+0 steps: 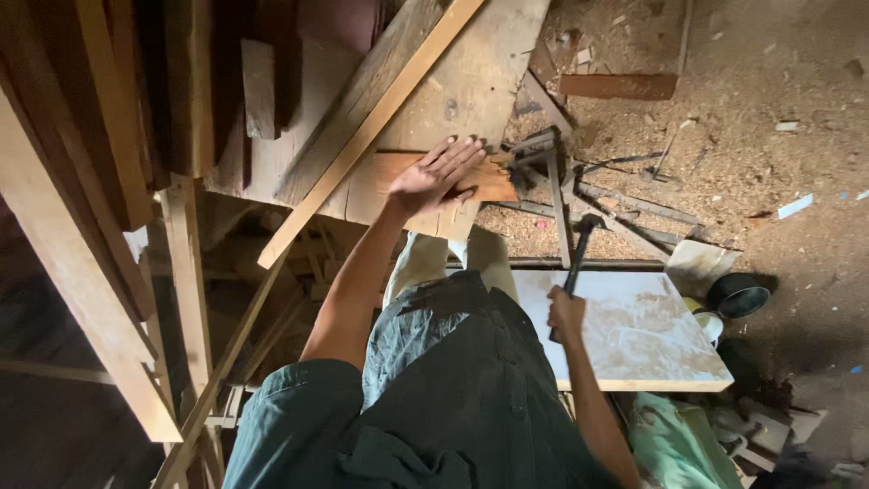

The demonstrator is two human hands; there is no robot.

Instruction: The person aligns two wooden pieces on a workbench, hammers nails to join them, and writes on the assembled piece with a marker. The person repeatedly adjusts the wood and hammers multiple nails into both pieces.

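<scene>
Dark green clothing (434, 398) is filling the bottom of the head view, nearest the camera. Beyond it, the left hand (434, 175) is pressing flat, fingers spread apart, on a small reddish wood piece (480, 181) lying on a broad plank (471, 91). The right hand (566, 314) is gripping a hammer (579, 249), fingers clamped round its handle, head raised near the piece. Judging from this, striking is under way; no nail is showing, so progress is unclear. A pale board (652, 344) is lying beside the right hand.

Dim overall; daylight from upper right lights the sawdust floor (760, 154). Deep shadow lower left, wide-angle bending at edges, slight softness.
</scene>
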